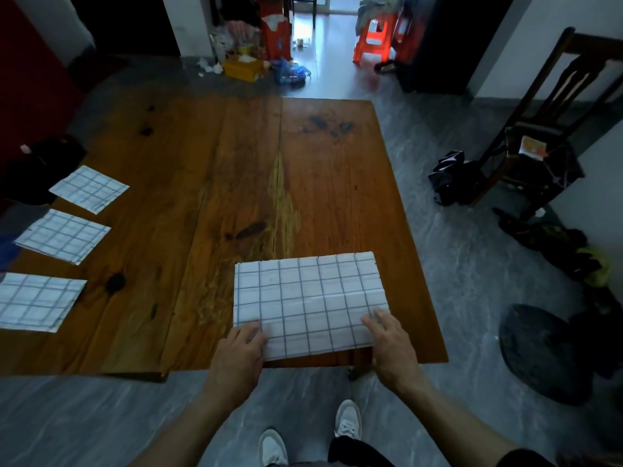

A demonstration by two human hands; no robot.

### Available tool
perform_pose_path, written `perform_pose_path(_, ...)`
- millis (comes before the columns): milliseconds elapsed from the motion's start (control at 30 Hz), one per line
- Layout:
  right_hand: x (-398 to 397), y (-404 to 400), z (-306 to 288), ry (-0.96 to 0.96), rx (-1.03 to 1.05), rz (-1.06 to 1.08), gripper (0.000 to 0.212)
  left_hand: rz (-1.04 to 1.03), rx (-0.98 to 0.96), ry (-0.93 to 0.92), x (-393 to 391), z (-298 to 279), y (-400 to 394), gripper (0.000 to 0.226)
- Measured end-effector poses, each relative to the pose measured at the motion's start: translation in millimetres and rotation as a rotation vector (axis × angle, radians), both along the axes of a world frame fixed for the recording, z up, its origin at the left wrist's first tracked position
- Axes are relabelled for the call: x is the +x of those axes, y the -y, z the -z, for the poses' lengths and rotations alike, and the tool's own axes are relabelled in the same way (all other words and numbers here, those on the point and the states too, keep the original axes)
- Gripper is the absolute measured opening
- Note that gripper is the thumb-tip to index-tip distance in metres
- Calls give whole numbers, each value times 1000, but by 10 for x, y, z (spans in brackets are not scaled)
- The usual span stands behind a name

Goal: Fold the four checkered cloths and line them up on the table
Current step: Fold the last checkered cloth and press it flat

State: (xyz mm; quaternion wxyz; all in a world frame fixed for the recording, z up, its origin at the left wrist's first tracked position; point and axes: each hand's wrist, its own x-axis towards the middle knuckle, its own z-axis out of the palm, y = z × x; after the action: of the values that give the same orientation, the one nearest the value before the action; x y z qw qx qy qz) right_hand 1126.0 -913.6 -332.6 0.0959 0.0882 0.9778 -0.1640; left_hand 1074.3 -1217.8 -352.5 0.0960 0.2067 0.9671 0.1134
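Note:
A white cloth with a blue check (308, 298) lies flat at the near right of the wooden table (209, 170), folded into a wide rectangle. My left hand (237, 352) grips its near left corner and my right hand (391, 345) grips its near right corner, fingers on top of the fabric. Three smaller folded checkered cloths lie in a column along the table's left edge: the far one (89, 188), the middle one (64, 235) and the near one (38, 301).
A dark garment (40, 166) lies at the table's far left corner. A dark wooden chair (539, 139) stands to the right with bags on the floor beside it. Red stools and clutter sit beyond the far edge. My shoes show below the table's near edge.

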Motion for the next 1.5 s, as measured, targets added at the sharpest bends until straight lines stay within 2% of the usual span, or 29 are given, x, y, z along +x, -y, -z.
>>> perform_pose_path(200, 153, 362, -24, -45, -80, -149, 48, 73, -14, 69, 24, 3, 232, 71)
perform_pose_path(533, 123, 490, -34, 60, -57, -174, 55, 204, -68, -12, -46, 0, 346, 62)
perform_pose_path(733, 20, 428, -52, 85, -77, -190, 56, 165, -118, -12, -1, 8, 246, 68)
perform_pose_path(1067, 9, 540, -120, -42, 45, -26, 22, 108, 26, -111, -38, -190, 286, 41)
perform_pose_path(1200, -4, 598, -186, -63, 27, -40, 43, 168, 97, -91, -33, -264, 289, 29)
perform_pose_path(1300, -48, 711, -300, -83, -74, -148, 60, 179, 211, -76, -44, -393, 210, 17)
perform_pose_path(1367, -73, 824, -381, -106, -113, -225, 62, 182, 291, -90, -42, -530, 87, 10)
perform_pose_path(1433, -91, 931, -455, -158, -130, -282, 51, 189, 372, -111, -39, -689, -70, 7)
perform_pose_path(1500, -127, 982, -540, -253, -143, -312, 26, 209, 452, -116, -58, -819, -216, 6)
